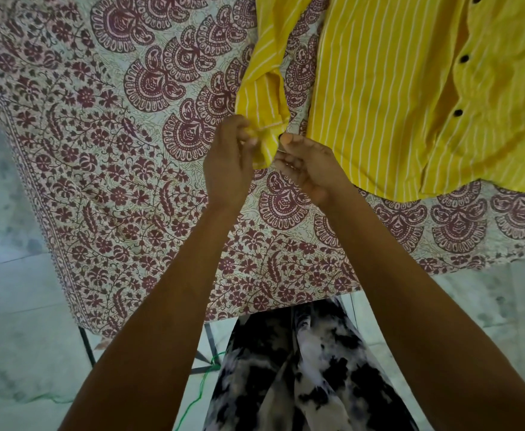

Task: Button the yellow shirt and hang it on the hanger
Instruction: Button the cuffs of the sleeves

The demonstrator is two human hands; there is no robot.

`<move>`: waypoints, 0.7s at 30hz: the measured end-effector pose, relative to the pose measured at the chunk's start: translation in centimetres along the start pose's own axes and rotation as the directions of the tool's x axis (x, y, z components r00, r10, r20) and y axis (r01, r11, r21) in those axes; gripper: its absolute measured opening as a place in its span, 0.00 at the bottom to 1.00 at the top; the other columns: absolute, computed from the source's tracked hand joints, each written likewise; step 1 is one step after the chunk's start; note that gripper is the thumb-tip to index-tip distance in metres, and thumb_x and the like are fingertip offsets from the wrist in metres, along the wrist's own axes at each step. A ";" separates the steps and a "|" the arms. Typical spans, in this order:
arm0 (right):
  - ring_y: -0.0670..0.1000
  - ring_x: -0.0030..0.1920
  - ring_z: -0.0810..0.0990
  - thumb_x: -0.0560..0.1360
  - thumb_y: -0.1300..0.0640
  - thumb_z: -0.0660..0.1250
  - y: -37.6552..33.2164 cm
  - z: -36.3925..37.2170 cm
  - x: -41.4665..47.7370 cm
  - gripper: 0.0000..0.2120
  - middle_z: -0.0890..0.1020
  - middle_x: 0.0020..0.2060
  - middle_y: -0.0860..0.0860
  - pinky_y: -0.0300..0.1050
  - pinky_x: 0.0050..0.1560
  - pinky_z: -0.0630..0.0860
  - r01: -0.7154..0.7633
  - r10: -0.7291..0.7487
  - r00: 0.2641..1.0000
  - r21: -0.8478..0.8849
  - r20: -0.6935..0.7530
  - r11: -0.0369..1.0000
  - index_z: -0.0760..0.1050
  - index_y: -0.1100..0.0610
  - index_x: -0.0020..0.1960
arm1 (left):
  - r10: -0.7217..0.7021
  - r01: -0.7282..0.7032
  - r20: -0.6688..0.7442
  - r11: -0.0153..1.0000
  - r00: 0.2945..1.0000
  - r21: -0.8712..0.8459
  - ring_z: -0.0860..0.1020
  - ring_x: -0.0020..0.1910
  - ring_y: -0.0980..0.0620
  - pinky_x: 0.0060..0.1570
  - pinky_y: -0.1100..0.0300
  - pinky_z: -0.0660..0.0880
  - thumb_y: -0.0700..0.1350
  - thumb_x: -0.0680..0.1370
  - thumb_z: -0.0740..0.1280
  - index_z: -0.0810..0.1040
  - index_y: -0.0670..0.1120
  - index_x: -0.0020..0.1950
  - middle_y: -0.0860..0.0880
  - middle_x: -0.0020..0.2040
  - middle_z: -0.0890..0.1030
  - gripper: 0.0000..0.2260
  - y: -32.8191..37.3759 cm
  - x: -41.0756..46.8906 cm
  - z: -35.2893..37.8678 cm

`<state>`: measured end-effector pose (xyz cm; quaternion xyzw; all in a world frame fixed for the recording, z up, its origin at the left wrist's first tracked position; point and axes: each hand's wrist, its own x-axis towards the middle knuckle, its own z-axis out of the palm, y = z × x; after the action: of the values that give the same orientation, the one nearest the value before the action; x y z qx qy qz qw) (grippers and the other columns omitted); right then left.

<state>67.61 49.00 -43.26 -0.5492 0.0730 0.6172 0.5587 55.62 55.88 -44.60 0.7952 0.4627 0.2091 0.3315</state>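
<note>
A yellow shirt (395, 98) with thin white stripes lies spread on the patterned table at the upper right, its front showing three black buttons (464, 58) in a row. Its left sleeve (261, 88) runs down toward me. My left hand (228, 160) pinches the sleeve's cuff (266, 141) from the left. My right hand (309, 164) grips the cuff's other edge, thumb pressed by a small dark cuff button (280, 137). No hanger is in view.
A cloth (115, 150) printed with maroon flowers and paisleys covers the table and hangs over its near edge. Below it are black table legs (87, 346), a green cord (205, 384) on a pale marble floor, and my black-and-white trousers.
</note>
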 end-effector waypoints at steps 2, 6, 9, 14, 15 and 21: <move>0.46 0.39 0.79 0.78 0.63 0.60 0.0 -0.2 0.1 0.11 0.78 0.31 0.46 0.37 0.41 0.79 -0.010 0.010 1.000 0.025 0.029 1.000 0.74 0.56 0.38 | -0.220 0.208 -0.075 0.968 0.973 -0.142 0.77 0.43 0.56 0.37 0.66 0.73 0.46 0.78 0.64 0.72 0.40 0.59 0.45 0.50 0.78 0.14 -0.3 0.0 -0.3; 0.45 0.39 0.75 0.80 0.61 0.54 0.7 0.2 0.1 0.13 0.77 0.29 0.43 0.38 0.46 0.74 -0.084 0.082 0.994 0.026 0.072 0.996 0.69 0.53 0.38 | -0.482 0.574 0.312 0.705 0.819 -0.416 0.80 0.52 0.52 0.44 0.61 0.77 0.51 0.75 0.67 0.72 0.45 0.63 0.46 0.57 0.79 0.19 -0.1 0.5 -0.4; 0.51 0.49 0.76 0.80 0.60 0.53 1.4 0.9 0.2 0.09 0.79 0.44 0.50 0.41 0.49 0.74 -0.143 0.139 0.988 -0.050 -0.071 0.988 0.72 0.59 0.54 | -0.406 0.437 0.166 0.860 0.899 -0.261 0.78 0.45 0.56 0.44 0.63 0.75 0.44 0.72 0.69 0.75 0.43 0.59 0.50 0.51 0.81 0.16 0.4 0.5 -1.0; 0.51 0.52 0.77 0.79 0.46 0.55 2.2 2.6 0.1 0.14 0.79 0.49 0.50 0.44 0.55 0.74 -0.114 0.114 0.993 -0.015 -0.025 0.993 0.70 0.54 0.57 | -0.139 0.149 0.161 0.988 0.977 -0.050 0.75 0.47 0.59 0.43 0.71 0.69 0.49 0.71 0.69 0.78 0.49 0.58 0.50 0.52 0.78 0.16 -0.1 0.4 -3.3; 0.51 0.53 0.77 0.78 0.45 0.57 2.4 3.0 0.3 0.16 0.78 0.52 0.50 0.45 0.56 0.74 -0.116 0.115 0.993 -0.030 -0.008 0.993 0.69 0.53 0.59 | -0.145 0.168 0.236 0.983 0.961 -0.078 0.74 0.44 0.62 0.42 0.73 0.69 0.51 0.72 0.68 0.79 0.50 0.57 0.51 0.50 0.77 0.15 -0.2 0.2 -3.6; 0.51 0.51 0.81 0.77 0.54 0.63 3.1 5.2 1.4 0.12 0.81 0.50 0.52 0.45 0.51 0.77 -0.065 0.061 0.996 -0.073 -0.066 0.995 0.73 0.59 0.57 | -0.381 0.388 0.074 0.891 0.921 -0.237 0.75 0.39 0.65 0.39 0.70 0.71 0.47 0.76 0.63 0.80 0.46 0.54 0.55 0.43 0.79 0.11 -1.4 0.8 -5.5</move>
<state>62.48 52.41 -43.95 -0.5865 0.0848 0.6190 0.5154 51.70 58.90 -41.77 0.6429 0.5768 0.1852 0.4687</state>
